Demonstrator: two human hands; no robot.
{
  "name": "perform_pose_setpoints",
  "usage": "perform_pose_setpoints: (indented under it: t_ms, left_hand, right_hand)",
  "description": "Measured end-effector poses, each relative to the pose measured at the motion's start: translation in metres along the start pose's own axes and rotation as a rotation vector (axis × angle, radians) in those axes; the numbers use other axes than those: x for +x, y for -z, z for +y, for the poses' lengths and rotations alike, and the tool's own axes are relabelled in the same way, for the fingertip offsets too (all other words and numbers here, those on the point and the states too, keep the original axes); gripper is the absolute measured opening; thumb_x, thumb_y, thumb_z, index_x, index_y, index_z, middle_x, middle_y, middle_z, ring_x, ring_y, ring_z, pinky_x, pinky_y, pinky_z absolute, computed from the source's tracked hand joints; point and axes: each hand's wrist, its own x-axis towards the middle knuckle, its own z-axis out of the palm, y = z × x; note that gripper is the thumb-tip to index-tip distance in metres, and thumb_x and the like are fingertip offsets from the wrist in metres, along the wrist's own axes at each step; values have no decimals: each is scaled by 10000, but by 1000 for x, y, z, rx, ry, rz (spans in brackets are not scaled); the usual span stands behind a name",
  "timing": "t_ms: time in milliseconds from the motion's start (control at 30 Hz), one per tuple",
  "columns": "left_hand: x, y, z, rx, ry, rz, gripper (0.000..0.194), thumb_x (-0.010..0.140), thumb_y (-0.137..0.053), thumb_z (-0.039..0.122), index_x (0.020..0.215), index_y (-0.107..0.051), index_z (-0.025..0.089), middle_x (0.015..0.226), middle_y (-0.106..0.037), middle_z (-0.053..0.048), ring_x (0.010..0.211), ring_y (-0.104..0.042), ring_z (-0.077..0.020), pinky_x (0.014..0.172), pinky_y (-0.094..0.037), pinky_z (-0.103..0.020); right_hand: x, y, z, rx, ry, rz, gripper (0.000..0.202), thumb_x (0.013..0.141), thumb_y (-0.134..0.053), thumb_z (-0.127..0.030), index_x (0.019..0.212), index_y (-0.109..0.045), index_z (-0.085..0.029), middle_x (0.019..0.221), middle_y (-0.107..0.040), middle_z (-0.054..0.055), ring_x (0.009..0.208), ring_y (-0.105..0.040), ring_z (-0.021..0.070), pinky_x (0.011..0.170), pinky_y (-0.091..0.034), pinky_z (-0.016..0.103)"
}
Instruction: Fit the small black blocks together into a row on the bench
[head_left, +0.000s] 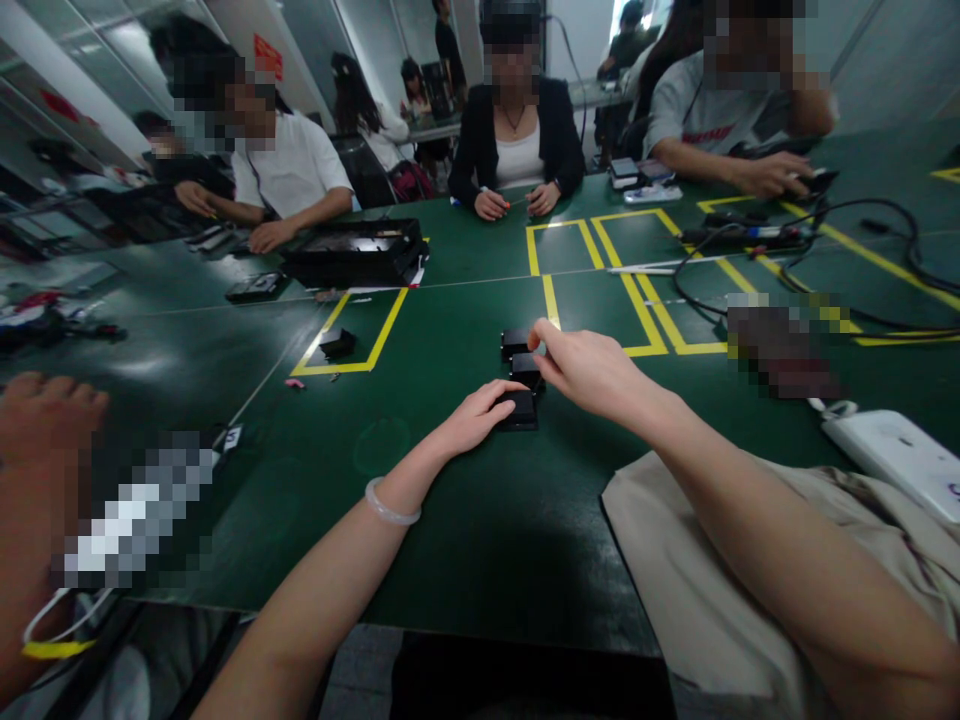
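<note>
Three small black blocks stand in a row running away from me on the green table. The nearest black block [519, 411] lies under the fingertips of my left hand [474, 416], which rests on its left side with fingers closed round it. My right hand [581, 365] is beside the middle black block [526, 370], its fingers curled and pressed together at the block's upper right; what they hold, if anything, is too small to make out. The farthest black block [514, 344] sits just left of the right fingertips.
A beige cloth [675, 540] covers the table's right front edge, near a white power bank [892, 450]. Farther off are a black tray [356, 252], a black part [337, 343], yellow tape outlines and cables [750, 236]. Several people sit around; one person's hand [52, 420] is at left.
</note>
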Motion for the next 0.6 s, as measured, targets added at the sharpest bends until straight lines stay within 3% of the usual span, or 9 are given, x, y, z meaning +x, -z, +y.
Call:
perform_pose_setpoints:
  t_ms: [233,400,600]
  left_hand:
    - [0,0,2,-1,7,-3,359,963,-406,360,1255,-538,198,1238,-578,-77,1170,-522,-243,1034,-366,-371]
    - [0,1,1,-1,1,-3,356,963,-407,364,1254,-538,205,1237,-580,-71,1168,-523,-237,1038,-367,-369]
    - [0,1,0,-6,-3,-6,362,964,-406,371,1260,-534,206,1255,-573,-75,1185,-516,-242,1051,-362,-379]
  right_hand:
    - [1,0,0,-28,-23,-20,235,945,-393,-383,953,-556,-213,782,-680,43,676,-602,186,524,-223,269]
    - [0,-1,1,27,-20,-16,213,932,-394,-298,1093,-500,-206,839,-684,35,675,-593,175,527,-237,268]
    - [1,-1,0,27,-22,-27,205,935,-403,-368,982,-526,-211,799,-674,36,672,-586,175,525,-232,267]
